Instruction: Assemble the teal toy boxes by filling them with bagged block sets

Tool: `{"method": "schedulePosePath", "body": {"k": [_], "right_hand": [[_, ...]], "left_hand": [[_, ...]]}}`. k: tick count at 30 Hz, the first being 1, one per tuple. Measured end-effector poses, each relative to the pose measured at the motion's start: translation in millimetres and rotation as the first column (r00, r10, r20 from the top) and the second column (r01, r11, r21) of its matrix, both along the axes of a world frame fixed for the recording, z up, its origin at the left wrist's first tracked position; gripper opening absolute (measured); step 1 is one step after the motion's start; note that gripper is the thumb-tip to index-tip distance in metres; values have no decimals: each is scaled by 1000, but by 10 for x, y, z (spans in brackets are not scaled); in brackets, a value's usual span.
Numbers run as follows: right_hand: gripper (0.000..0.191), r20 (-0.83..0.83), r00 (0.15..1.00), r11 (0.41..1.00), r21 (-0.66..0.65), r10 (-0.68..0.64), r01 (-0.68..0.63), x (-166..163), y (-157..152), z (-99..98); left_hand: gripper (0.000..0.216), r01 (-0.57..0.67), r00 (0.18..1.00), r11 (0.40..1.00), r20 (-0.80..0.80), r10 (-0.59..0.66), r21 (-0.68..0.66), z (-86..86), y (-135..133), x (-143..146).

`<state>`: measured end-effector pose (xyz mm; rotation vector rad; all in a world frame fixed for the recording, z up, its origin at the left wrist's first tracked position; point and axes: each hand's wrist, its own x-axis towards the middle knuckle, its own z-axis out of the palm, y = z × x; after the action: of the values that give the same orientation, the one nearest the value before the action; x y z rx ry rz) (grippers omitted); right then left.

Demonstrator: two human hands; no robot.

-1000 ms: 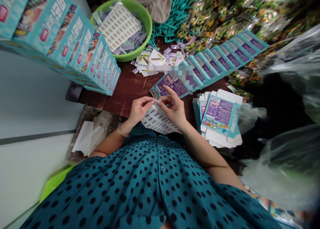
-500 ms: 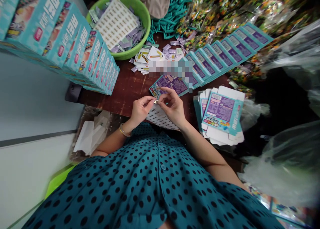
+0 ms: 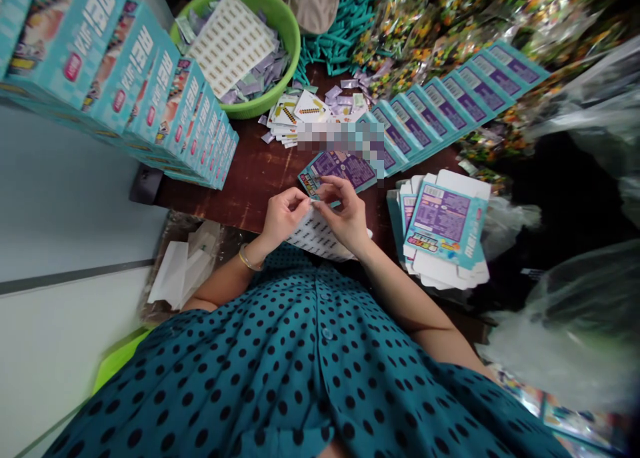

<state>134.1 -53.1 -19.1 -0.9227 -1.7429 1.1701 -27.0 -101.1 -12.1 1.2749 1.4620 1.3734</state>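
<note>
My left hand (image 3: 287, 217) and my right hand (image 3: 346, 213) meet at the table's front edge, thumb and forefinger of each pinched together. Between the touching fingertips is a tiny pale piece (image 3: 312, 203), too small to name. Under both hands lies a white sheet (image 3: 317, 237) with rows of small dark marks, reaching over the table edge towards my shirt. Just beyond my fingers, a flat teal and purple box (image 3: 345, 168) rests on the table, partly covered by my right hand and a blurred patch.
Teal boxes (image 3: 150, 98) stand stacked at the left. Behind are a green basket (image 3: 295, 51) of small packets, white cards (image 3: 311, 108) and teal sticks (image 3: 340, 31). Overlapping flat boxes (image 3: 440, 115) fan out rightwards; more flat boxes (image 3: 445, 225) lie piled at the right.
My hands stay almost in place, fingertips still together. More of the white sheet shows beneath them, including a corner right of my right wrist. The small shiny piece at the fingertips is now less visible.
</note>
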Motion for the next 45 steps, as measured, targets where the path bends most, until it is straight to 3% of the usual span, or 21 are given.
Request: {"method": "schedulePosePath", "body": {"k": [5,8,13,16,18,22,24,33,38,41,45], "right_hand": [[33,160,986,942,334,-46,-10,15,25,9],[33,182,980,912,410,-75,-6,0,24,-3],[42,106,992,973,227,-75,49,-37,-5,-13],[31,129,986,953,295,-107,65,-45,-8,4],[32,113,988,959,274,-106,71,-55,0,13],[39,-31,998,998,-9,-55,55,-88,18,0],[39,-84,995,996,-80,-56,49,-89,22,-10],[40,-53,998,994,-105,-38,32,-16,26,-34],[42,-18,998,998,-2,-55,55,-33,-18,-42],[43,41,995,982,167,-95,87,-28,-21,-30],[31,132,982,910,409,-136,71,-5,46,-60]], "left_hand": [[31,21,996,998,91,-15,-62,-45,38,-26],[33,13,996,999,84,-9,-45,-43,42,-32],[29,-20,999,1000,42,20,-8,-22,24,-13],[31,-29,999,1000,34,29,2,-35,14,-4],[30,-36,999,999,15,36,14,-54,4,0],[25,-51,997,997,-49,54,54,-94,-23,12],[23,-47,996,997,-67,51,63,-105,-33,16],[25,-8,998,1000,-61,9,16,-90,-50,22],[25,-26,999,1000,-24,26,6,-65,-8,19],[31,-11,996,999,83,14,-32,-79,40,5],[36,7,971,994,240,19,-110,-135,77,15]]}}
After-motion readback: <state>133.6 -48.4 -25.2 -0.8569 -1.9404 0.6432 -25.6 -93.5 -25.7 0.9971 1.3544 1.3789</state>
